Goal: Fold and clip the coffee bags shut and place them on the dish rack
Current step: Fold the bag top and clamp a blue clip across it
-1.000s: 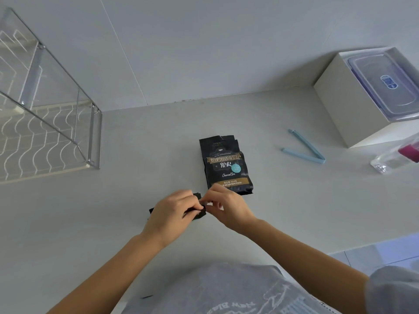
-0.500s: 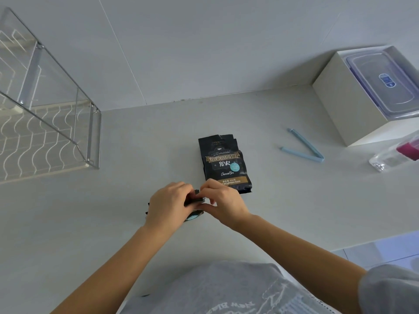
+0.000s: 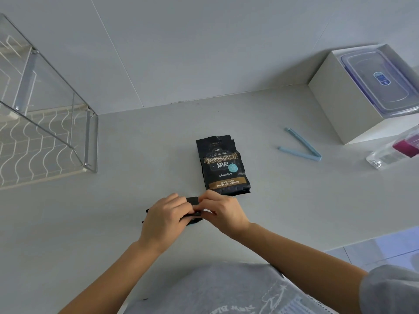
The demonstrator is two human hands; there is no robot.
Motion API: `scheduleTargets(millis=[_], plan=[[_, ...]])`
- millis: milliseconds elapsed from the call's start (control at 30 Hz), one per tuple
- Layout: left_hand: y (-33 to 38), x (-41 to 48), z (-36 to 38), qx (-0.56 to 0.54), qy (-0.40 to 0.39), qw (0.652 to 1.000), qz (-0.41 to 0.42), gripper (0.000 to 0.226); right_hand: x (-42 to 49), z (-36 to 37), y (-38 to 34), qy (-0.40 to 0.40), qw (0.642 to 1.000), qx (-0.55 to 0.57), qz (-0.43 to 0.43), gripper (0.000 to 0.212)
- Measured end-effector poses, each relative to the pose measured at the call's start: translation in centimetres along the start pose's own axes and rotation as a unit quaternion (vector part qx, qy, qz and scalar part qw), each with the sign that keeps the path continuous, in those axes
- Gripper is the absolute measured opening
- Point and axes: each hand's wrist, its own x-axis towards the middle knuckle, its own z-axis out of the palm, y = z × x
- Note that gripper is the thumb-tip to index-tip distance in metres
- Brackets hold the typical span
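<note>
Bag top (image 3: 192, 199) folded further, both hands gripping

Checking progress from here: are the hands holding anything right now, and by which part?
Both hands, left and right, pinch the folded end of a black coffee bag lying on the counter; most of it is hidden under them.

Relative to the flat coffee bag (image 3: 223, 166): dish rack (image 3: 45, 141) far left, bag clip (image 3: 301, 148) right, box (image 3: 353, 105) beyond the clip.
</note>
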Motion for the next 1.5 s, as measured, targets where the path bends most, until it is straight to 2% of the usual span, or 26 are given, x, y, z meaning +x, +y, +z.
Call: scheduleTargets(millis=[233,467,633,767,900,1133,1300,1433,1500], plan=[[0.6,0.6,0.2,-0.025,-0.023,0.999,0.034,0.019,-0.9,0.1,0.6,0.002,1.000,0.002,0.008,0.005],[-0.3,1.8,-0.8,-0.095,-0.082,0.991,-0.034,0.017,0.7,-1.2,1.1,-0.058,0.998,0.010,0.035,0.011],[-0.2,2.5,-0.2,-0.098,-0.130,0.986,-0.044,0.017,0.3,-0.9,0.8,-0.046,0.995,0.057,0.074,0.010],[0.2,2.3,-0.2,-0.089,-0.112,0.990,-0.013,0.018,-0.2,-0.6,0.9,-0.027,0.994,0.063,0.080,0.009],[0.8,1.3,-0.3,-0.108,-0.088,0.990,-0.026,0.018,-1.4,-0.2,0.8,-0.005,0.998,0.046,0.043,0.008],[1.4,2.3,-0.2,-0.104,-0.074,0.991,-0.030,0.019,-0.6,-0.9,1.4,-0.023,1.000,0.012,0.001,0.007],[0.8,2.5,-1.0,-0.125,-0.088,0.987,-0.045,0.005,-0.2,-1.6,1.9,-0.033,0.998,0.016,0.054,0.011],[-1.4,0.9,-1.4,-0.091,-0.100,0.986,-0.094,0.017,1.0,-2.9,1.4,-0.079,0.996,-0.046,0.022,0.015],[-2.0,-0.1,-1.5,-0.124,-0.089,0.980,-0.129,0.019,2.4,-3.1,0.3,-0.099,0.993,-0.063,-0.009,0.017]])
